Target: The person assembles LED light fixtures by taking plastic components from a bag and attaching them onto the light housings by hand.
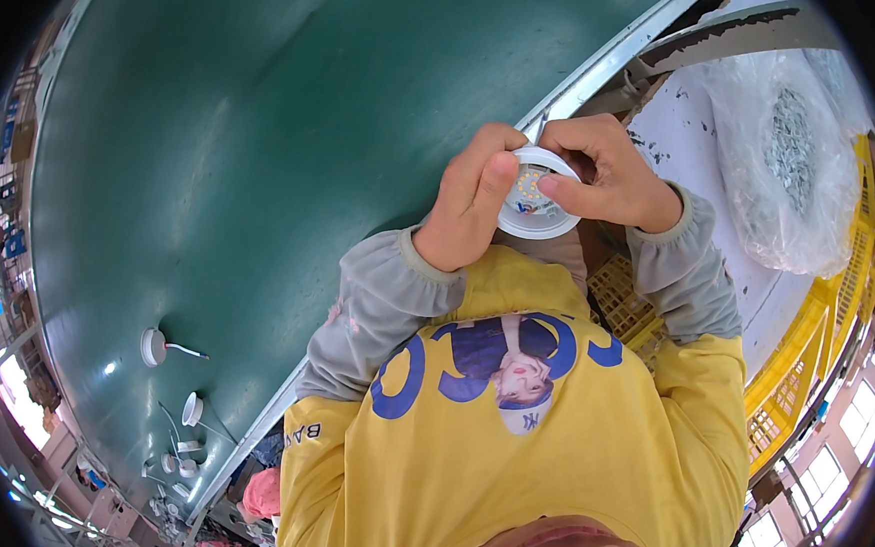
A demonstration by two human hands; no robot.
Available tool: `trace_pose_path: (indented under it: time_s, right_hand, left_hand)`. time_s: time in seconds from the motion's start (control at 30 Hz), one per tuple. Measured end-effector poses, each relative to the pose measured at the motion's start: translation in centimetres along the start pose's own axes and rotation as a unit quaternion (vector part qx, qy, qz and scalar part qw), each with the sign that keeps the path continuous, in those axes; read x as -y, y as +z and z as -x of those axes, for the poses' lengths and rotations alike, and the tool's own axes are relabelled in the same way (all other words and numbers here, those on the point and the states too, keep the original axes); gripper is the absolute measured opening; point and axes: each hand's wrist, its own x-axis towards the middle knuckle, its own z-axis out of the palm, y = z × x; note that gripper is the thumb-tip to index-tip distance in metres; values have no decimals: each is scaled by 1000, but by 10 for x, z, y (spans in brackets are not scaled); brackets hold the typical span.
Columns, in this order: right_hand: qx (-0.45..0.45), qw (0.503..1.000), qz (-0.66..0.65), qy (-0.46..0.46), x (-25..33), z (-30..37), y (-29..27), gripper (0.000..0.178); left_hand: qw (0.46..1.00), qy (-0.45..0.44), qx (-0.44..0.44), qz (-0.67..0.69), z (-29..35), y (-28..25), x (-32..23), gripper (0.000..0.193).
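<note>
Now both hands pinch the round white plastic lamp housing (535, 207) above the lap: left hand (469, 207) closed on its rim, right hand (609, 176) gripping opposite. Best keep thumbs off the yellow centre, beside the green desk (265, 143).

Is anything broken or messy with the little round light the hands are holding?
Nothing looks broken. Both hands, left hand and right hand, hold the round white lamp whole, its small yellow dots showing. The clear bag of small metal parts nearby lies closed, nothing spilled.
</note>
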Motion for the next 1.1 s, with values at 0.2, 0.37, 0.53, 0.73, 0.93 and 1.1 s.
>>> trace_pose_path:
  time_s: [0.2, 0.37, 0.53, 0.73, 0.93, 1.1]
  right_hand:
    - [4, 1000, 16, -22, -6, -1, 0, 23]
    - [-14, 999, 36, -25, -1, -1, 4, 18]
    - [-22, 999, 26, -11, 0, -4, 6, 15]
    - [-54, 997, 51, 14, 1, -2, 5, 15]
    - [-70, 995, 65, 18, 3, 5, -1, 16]
    - [-82, 995, 56, 29, 4, 16, -3, 15]
  left_hand:
    - [1000, -1, -12, 12, 2, 2, 3, 31]
    - [1000, 14, -11, -9, 3, 1, 1, 28]
    - [999, 32, -30, -21, 4, 2, 2, 26]
    - [997, 3, -61, -40, 0, 9, -11, 26]
    - [993, 8, -61, -98, -3, 17, -16, 27]
    - [994, -12, -40, -101, -3, 23, -20, 27]
